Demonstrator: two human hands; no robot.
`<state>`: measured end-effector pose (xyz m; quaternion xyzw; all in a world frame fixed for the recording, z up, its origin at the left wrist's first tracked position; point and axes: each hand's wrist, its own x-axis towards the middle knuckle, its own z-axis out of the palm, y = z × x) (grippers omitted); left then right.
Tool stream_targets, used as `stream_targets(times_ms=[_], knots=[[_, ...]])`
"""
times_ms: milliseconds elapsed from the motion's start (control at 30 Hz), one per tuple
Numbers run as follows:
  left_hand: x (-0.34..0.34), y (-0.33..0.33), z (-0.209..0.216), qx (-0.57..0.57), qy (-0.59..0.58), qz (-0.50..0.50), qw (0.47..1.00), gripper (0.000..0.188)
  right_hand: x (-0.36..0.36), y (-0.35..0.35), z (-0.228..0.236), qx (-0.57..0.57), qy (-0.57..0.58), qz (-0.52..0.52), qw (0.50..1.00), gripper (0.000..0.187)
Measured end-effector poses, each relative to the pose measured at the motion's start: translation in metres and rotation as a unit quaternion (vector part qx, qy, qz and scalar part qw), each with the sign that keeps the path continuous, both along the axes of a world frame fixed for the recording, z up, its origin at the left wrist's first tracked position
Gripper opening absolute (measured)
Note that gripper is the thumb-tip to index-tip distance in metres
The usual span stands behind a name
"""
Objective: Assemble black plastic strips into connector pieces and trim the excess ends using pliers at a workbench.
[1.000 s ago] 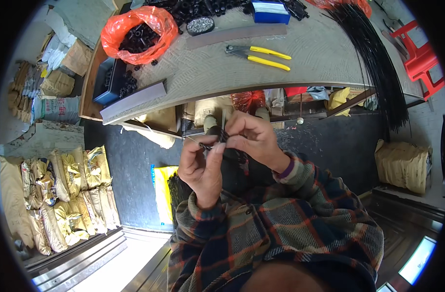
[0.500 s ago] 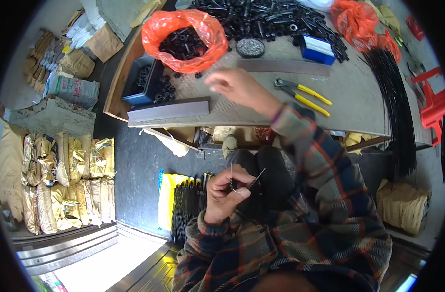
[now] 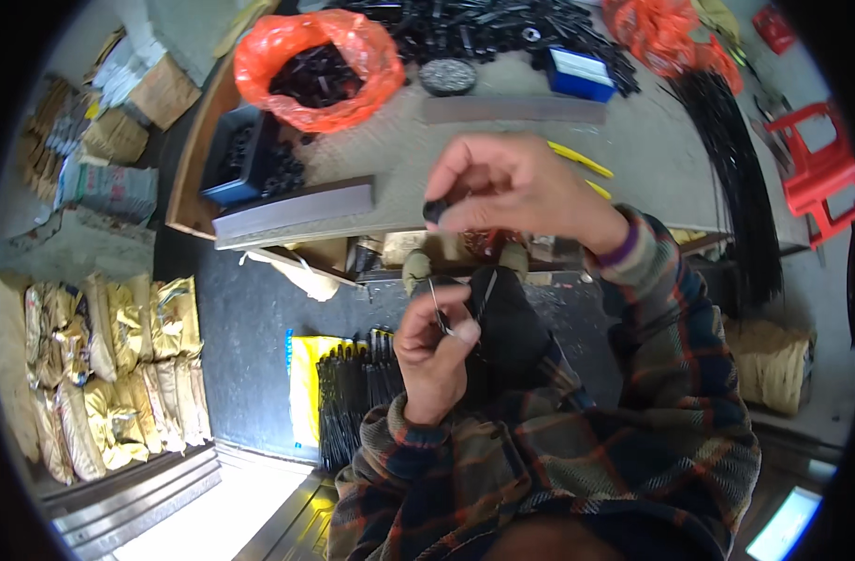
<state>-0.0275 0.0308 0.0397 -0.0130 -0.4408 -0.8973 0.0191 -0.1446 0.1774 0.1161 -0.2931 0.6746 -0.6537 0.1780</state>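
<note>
My left hand (image 3: 429, 360) is over my lap, thumb and fingers pinching a thin bent wire (image 3: 434, 297) whose two ends stick up apart. Small black pieces appear on the wire, partly hidden by the fingers. Above the table's near edge, my right hand (image 3: 526, 192) pinches a small round black part (image 3: 435, 211) between thumb and fingertips. Behind that hand lie pliers with yellow handles (image 3: 582, 159); their jaws are hidden.
On the table (image 3: 390, 150) are a red plastic bag (image 3: 376, 56) of black parts, a blue bin (image 3: 231, 192), grey metal bars (image 3: 297, 210), a dish (image 3: 448, 77), a blue box (image 3: 580, 75) and long black strands (image 3: 736, 178). A red stool (image 3: 811, 168) stands at right.
My right hand has come back from near the red bag toward me and now holds a small black part. The left hand keeps the wire, slightly lower. The view has shifted a little.
</note>
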Motion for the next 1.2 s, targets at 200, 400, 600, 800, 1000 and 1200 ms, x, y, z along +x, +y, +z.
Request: stream_targets(times_ms=[200,400,600,800,1000,1200], knots=[[0.002,0.044,0.016,0.051,0.032,-0.025,0.998,0.027,0.062,0.04,0.012,0.089,0.296,-0.109,0.945,0.024],[0.013,0.059,0.016,0.056,0.084,-0.008,0.995,0.026,0.083,0.057,0.01,0.124,0.281,-0.116,0.944,0.026],[0.017,0.061,0.013,0.045,0.072,-0.029,0.996,0.027,0.095,0.062,0.003,0.178,0.41,-0.19,0.874,0.027],[0.013,0.056,0.007,0.075,0.059,-0.076,0.993,0.027,0.1,0.057,-0.006,0.167,0.457,-0.259,0.834,0.023],[0.008,0.054,0.008,0.047,0.055,-0.044,0.996,0.027,0.101,0.05,0.002,0.255,0.529,-0.291,0.755,0.023],[0.006,0.054,0.009,0.057,0.069,-0.009,0.996,0.028,0.097,0.045,-0.005,0.231,0.536,-0.271,0.765,0.025]])
